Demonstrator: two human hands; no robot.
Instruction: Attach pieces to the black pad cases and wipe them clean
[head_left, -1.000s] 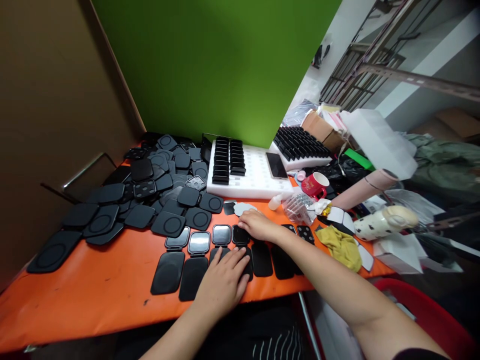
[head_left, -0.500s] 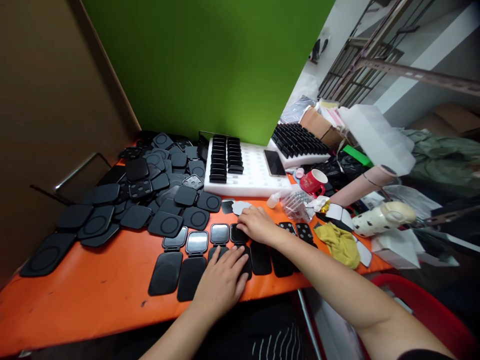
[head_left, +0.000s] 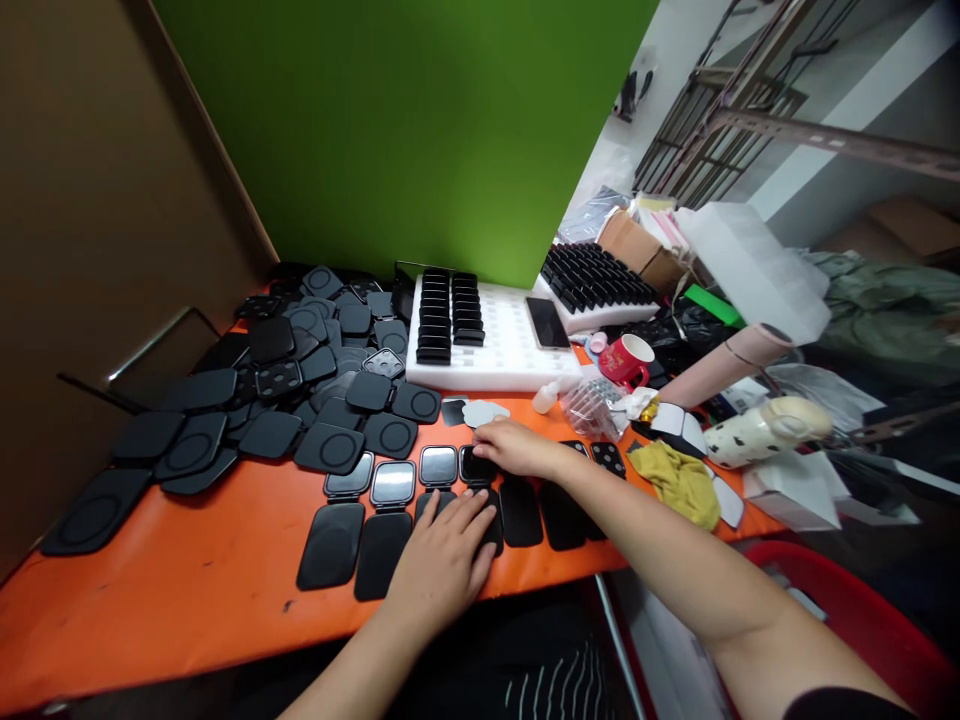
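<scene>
Orange tabletop, green panel bkgd. My L hand spread loose on blk hinged pads; R hand at upper flap, can't confirm grip.

Through the head camera I see what looks like a small workshop or assembly corner. A desk under an orange covering carries a heap of near-identical black folding pads on the left; at its far side, a white foam tray holds black pieces in rows, as in batch work. Far right, I find a metal framework and a cardboard box among piled packing material.
</scene>
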